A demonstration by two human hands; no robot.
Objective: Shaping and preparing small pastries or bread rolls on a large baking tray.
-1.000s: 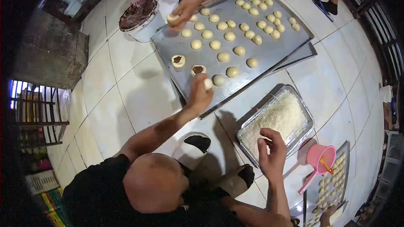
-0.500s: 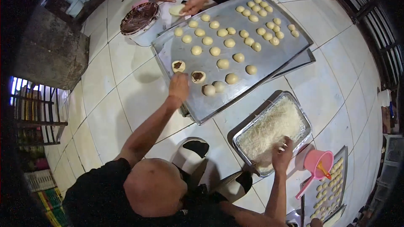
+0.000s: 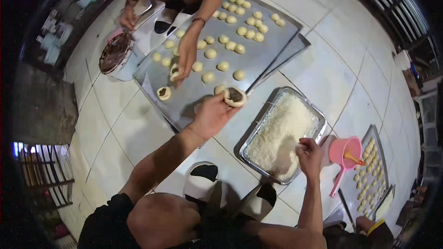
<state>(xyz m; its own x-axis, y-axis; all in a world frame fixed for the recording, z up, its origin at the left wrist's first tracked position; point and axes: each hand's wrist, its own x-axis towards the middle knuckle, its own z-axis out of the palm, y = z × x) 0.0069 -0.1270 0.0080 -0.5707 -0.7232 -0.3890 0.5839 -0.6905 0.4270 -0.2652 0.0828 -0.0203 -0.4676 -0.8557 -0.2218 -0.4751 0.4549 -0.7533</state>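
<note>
My left hand (image 3: 213,114) holds up a flattened dough round (image 3: 235,97) with chocolate filling in its middle, just over the near edge of a metal baking tray (image 3: 184,80). Balls of dough (image 3: 223,66) sit spaced over that tray. Another filled dough round (image 3: 164,93) lies near its left edge. My right hand (image 3: 309,157) hovers at the right side of a metal pan (image 3: 321,121) heaped with pale shreds (image 3: 287,124) like grated cheese. Its fingers are pinched together; whatever is between them is too small to make out.
Across the tray, a co-worker's hand (image 3: 185,57) holds a filled dough round (image 3: 174,72). A bucket of chocolate filling (image 3: 115,54) stands at the left. On the right are a pink dipper (image 3: 344,152) with an orange-handled tool and a second tray of dough balls (image 3: 369,175), near another person's hand (image 3: 364,225).
My left hand has picked up a filled dough round and moved right with it. My right hand has risen out of the shreds. The co-worker has reached over the tray with a filled round.
</note>
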